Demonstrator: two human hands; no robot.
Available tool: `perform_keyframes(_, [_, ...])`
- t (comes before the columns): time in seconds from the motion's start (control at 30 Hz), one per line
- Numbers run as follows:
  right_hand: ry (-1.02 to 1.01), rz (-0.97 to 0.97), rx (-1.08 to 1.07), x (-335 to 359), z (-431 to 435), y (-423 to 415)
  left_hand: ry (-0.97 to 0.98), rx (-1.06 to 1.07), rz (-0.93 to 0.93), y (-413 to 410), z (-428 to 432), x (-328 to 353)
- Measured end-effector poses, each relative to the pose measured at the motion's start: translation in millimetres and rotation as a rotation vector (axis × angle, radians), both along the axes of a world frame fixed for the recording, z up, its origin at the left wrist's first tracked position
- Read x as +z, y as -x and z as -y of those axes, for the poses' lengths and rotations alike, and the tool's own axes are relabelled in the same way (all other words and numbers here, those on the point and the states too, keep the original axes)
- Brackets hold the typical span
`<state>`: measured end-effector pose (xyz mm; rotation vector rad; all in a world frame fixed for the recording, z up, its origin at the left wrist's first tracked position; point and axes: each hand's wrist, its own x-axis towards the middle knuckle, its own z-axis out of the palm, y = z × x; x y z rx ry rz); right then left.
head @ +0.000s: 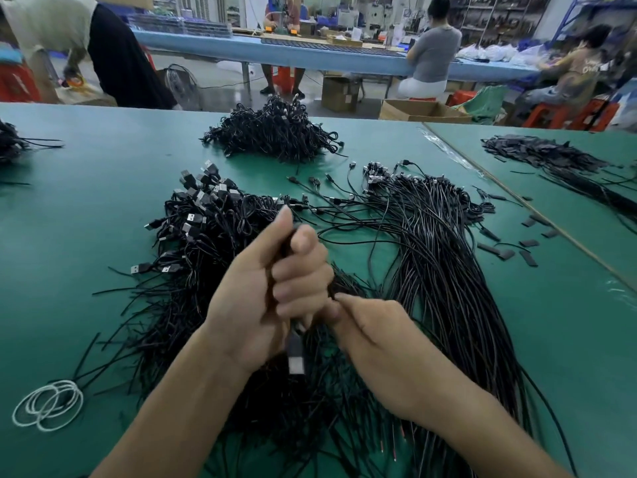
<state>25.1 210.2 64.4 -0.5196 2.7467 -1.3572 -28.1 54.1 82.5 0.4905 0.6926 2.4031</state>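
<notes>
Counted two hands at work: left hand (262, 298), right hand (375, 339). They held one USB cable (295, 360). Black cable heaps numbered five: far heap (275, 132), plug heap (206, 215), long heap (441, 253), left-edge heap (10, 143), right-table heap (551, 160). One white loop cluster (48, 405), its loops too overlapped to count. Background people (434, 50): four. Floor fan (181, 84): one.
</notes>
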Motion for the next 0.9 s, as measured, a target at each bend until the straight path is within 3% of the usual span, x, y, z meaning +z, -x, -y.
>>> perform_keyframes(0.07, [-0.156,0.011,0.024,3.2,-1.2,-3.0,0.088,0.228,-0.023,4.2,-5.4,-6.6])
perform_keyframes(0.2, [-0.224,-0.091,-0.003,19.0,-7.8,-3.7,0.716,0.704,-0.509,8.5,-17.9,-28.3])
perform_keyframes(0.3, [-0.176,-0.280,-0.096,29.8,-18.5,4.1,1.000,0.562,-0.721,4.5,-21.3,-33.7])
perform_keyframes(0.47, [0.052,-0.310,-0.191,31.9,-32.0,16.2,0.800,0.097,-0.454,-6.8,-15.9,-21.1])
perform_keyframes(0.57, [0.149,-0.264,-0.218,24.7,-28.6,16.1,0.536,-0.043,-0.281,-8.2,-8.4,-10.8])
perform_keyframes(0.67, [0.093,-0.164,-0.167,10.5,-16.2,10.6,0.186,-0.028,-0.098,-6.8,-7.9,-4.9])
perform_keyframes(0.73, [-0.015,-0.113,-0.106,2.4,-8.1,7.1,0.074,0.102,-0.037,-5.3,-10.7,-5.5])
perform_keyframes(0.8, [-0.175,-0.114,-0.042,-1.5,-4.3,5.6,0.162,0.303,-0.113,-2.2,-15.0,-10.7])
perform_keyframes(0.9, [-0.325,-0.092,0.044,0.4,-3.9,3.1,0.582,0.631,-0.439,1.1,-21.2,-24.3])
